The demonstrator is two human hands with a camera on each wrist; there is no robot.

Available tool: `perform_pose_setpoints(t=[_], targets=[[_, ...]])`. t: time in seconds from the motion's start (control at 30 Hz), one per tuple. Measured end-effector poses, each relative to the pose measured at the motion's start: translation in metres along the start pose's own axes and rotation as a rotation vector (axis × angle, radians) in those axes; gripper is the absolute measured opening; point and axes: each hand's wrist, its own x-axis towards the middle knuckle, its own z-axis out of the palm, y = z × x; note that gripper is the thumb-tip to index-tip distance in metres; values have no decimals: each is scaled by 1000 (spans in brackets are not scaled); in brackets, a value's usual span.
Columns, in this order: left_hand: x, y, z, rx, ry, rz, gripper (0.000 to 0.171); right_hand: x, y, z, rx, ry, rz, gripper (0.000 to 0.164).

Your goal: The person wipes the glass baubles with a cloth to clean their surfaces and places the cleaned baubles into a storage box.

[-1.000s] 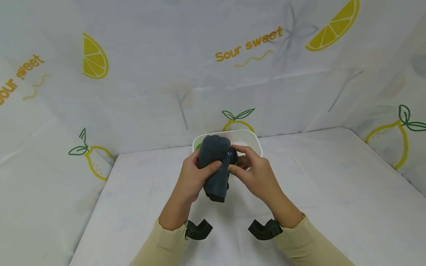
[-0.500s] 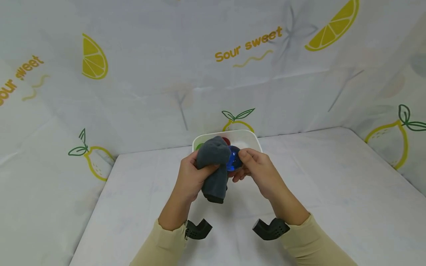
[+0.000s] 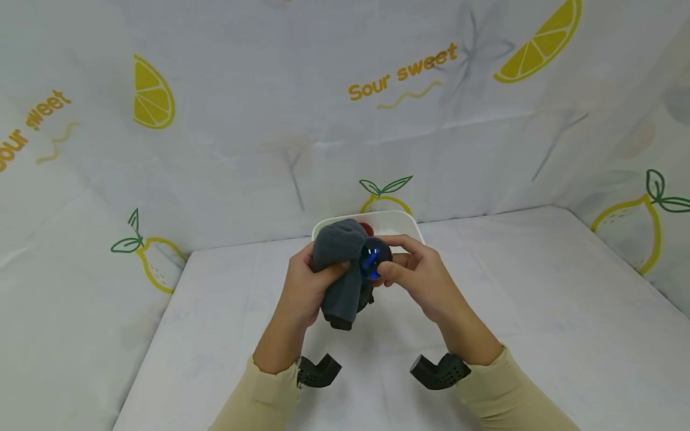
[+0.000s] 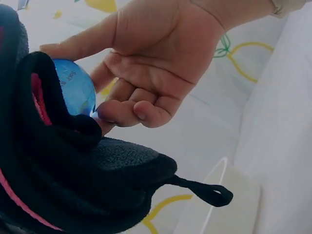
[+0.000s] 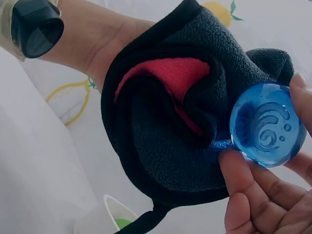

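A folded dark grey towelling cloth (image 3: 336,242) with black edging is gripped by my left hand (image 3: 302,287), its thumb on the front. The right wrist view shows the cloth's red inner side (image 5: 183,78). My right hand (image 3: 423,278) pinches a clear blue round piece (image 3: 374,258) by its edge, thumb on one side and fingers on the other. Raised swirls and dots mark its face in the right wrist view. The piece stands right at the cloth's right side. In the left wrist view the cloth covers part of the blue piece (image 4: 75,87).
Behind the hands a white plastic container (image 3: 396,222) stands on the white-covered table (image 3: 539,311), near the back wall. A red round thing (image 3: 368,228) shows in it, and a green one (image 5: 123,224) in the right wrist view. A black loop (image 4: 214,196) hangs off the cloth.
The blue piece has come out from behind the cloth, then turned in my right hand's fingers and moved slightly left. The left hand with the cloth has shifted a little left.
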Motion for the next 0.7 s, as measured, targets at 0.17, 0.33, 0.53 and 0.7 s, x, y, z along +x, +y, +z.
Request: perform_pose_setpoints(t=[0.17,0.33,0.53,0.7], targets=[[1,1,-2,-24,-6,-9,37,-1,2,3,-79,29,-65,55],[2,2,-5,-16,13,-6,36,-4,3,9,-294,62,-109,62],[3,3,-8,-20,49,-2,35,-6,5,18,-496,57,-353,63],[4,3,-9,-30,99,-13,31,-3,7,22,-649,39,-637,61]])
